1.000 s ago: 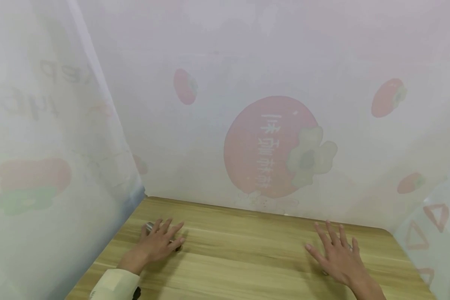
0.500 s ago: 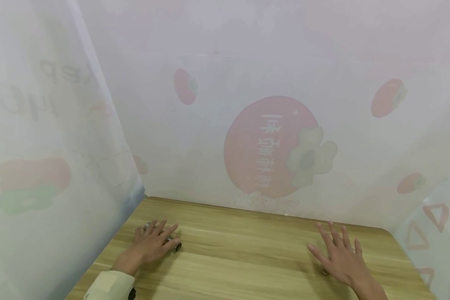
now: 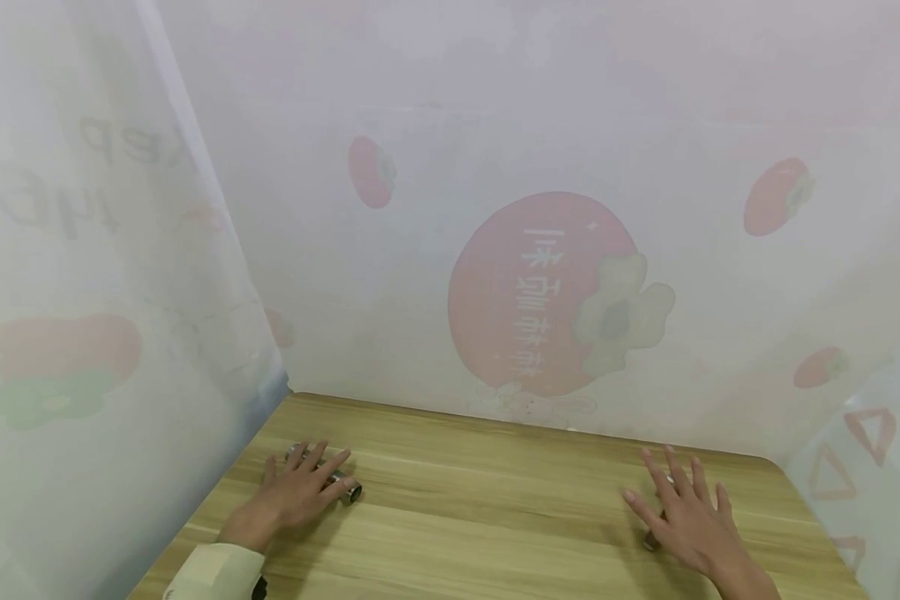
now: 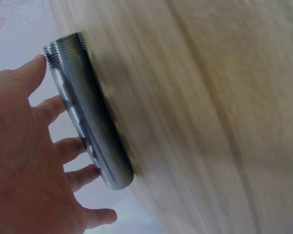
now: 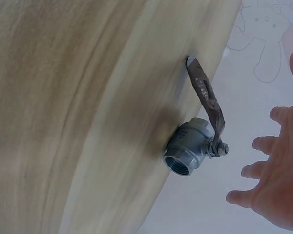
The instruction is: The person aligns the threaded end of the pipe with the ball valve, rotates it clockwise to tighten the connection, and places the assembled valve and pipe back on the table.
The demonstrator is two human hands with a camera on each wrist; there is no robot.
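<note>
On the left of the table, my left hand (image 3: 296, 497) hovers with spread fingers over a metal pipe (image 4: 90, 112). The pipe is a straight steel tube with thread at one end, and its middle is partly hidden under the fingers in the head view. Over on the right, my right hand (image 3: 692, 527) is held spread above a ball valve (image 5: 183, 146). This valve has a steel body with a threaded opening and a long, worn lever handle (image 5: 205, 92). From the head camera, most of the valve is covered by that hand.
The wood-grain table (image 3: 480, 492) has rounded far corners. A pale curtain (image 3: 390, 333) printed with red persimmons hangs behind it, with another fabric panel (image 3: 120, 275) at the left and more sheeting (image 3: 892, 467) at the right.
My left hand has drifted a little left and toward me, so more of the pipe shows. My right hand has shifted slightly right, uncovering more of the valve's lever.
</note>
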